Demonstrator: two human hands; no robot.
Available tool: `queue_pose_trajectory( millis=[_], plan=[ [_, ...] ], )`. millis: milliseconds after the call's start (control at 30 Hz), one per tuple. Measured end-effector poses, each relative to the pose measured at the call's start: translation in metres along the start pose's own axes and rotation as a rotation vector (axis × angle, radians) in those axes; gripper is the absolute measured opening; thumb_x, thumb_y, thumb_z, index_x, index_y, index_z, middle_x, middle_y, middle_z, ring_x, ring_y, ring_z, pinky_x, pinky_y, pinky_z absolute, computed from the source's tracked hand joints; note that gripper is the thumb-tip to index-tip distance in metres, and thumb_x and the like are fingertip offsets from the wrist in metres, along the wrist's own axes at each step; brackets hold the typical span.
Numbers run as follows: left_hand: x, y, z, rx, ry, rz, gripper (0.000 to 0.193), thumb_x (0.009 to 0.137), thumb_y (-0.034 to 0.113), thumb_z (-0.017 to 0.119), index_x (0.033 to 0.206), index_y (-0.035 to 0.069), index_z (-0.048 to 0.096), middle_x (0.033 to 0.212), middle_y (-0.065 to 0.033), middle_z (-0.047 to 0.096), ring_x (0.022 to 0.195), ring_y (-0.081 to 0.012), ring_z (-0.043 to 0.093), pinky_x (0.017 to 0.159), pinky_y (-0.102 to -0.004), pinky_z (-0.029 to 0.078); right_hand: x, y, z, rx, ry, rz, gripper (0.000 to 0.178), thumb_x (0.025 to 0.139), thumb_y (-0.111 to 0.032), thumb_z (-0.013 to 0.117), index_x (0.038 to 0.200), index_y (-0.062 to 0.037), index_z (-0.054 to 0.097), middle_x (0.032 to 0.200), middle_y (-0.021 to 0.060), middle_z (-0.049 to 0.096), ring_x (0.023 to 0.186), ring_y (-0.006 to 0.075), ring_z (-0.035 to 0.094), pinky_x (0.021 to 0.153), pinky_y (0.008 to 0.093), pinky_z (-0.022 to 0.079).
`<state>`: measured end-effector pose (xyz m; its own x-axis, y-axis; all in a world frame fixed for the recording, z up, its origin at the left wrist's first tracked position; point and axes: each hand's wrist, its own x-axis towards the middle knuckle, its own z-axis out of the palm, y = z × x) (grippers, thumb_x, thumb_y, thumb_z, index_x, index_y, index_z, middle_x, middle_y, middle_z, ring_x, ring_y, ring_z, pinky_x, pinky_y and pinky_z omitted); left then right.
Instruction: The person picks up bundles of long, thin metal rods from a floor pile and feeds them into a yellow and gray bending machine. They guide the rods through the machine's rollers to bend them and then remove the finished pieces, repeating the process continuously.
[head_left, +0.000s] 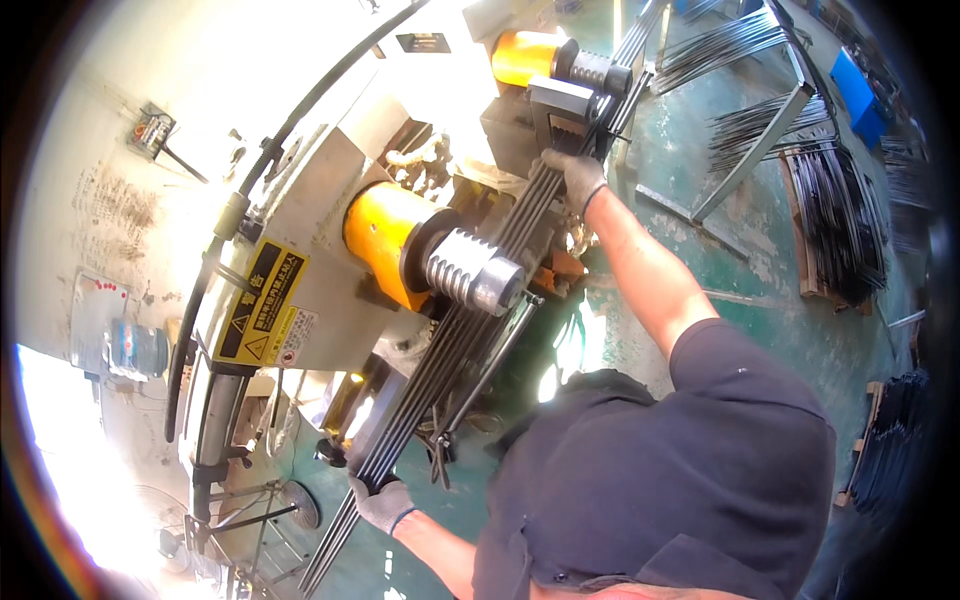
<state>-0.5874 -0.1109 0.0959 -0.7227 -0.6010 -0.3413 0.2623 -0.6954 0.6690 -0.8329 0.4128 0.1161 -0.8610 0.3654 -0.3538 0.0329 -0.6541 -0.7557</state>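
Long dark metal rods appear mid-alignment beside the silver ribbed steel roller; gloved left hand and right hand grip them either side of it; next probably calls for level support.

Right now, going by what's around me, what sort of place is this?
Probably a metalworking shop: long dark rods run alongside a machine with ribbed rollers, and a big rod stack sits off to the right.
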Motion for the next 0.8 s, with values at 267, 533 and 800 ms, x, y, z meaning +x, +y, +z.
queue_pose_trajectory(
  millis=[267,533,800],
  plan=[
    [-0.016,-0.019,0.018,0.051,-0.105,0.027,0.033,0.099,0.019,0.049,0.114,-0.009,0.058,0.112,-0.0153,0.062,0.108,-0.0253,0.058,0.102,-0.0381,0.041,-0.061,0.08,0.021,-0.16,0.023,0.172,0.046,0.074,-0.028,0.083,0.104,0.0033,0.065,0.101,0.014,0.067,0.098,0.0222,0.062,0.084,0.0411,0.049],
    [-0.042,-0.059,0.066,-0.037,0.002,-0.11,0.033,0.1,0.027,0.048,0.118,0.001,0.058,0.117,-0.0149,0.061,0.112,-0.0315,0.057,0.098,-0.0522,0.044,-0.055,0.066,0.023,0.051,-0.124,0.156,0.018,0.084,-0.007,0.071,0.092,0.0081,0.066,0.084,0.0134,0.069,0.068,0.0224,0.068,0.062,0.0317,0.058],
    [-0.051,-0.026,0.032,-0.16,0.071,-0.019,0.028,0.098,0.023,0.049,0.113,0.001,0.058,0.116,-0.0147,0.063,0.111,-0.0318,0.057,0.105,-0.0471,0.041,-0.009,0.044,-0.003,-0.122,-0.421,0.246,0.015,0.095,-0.02,0.058,0.085,-0.0096,0.054,0.069,-0.0037,0.05,0.057,0.0034,0.043,0.046,0.0158,0.035]
  ],
)
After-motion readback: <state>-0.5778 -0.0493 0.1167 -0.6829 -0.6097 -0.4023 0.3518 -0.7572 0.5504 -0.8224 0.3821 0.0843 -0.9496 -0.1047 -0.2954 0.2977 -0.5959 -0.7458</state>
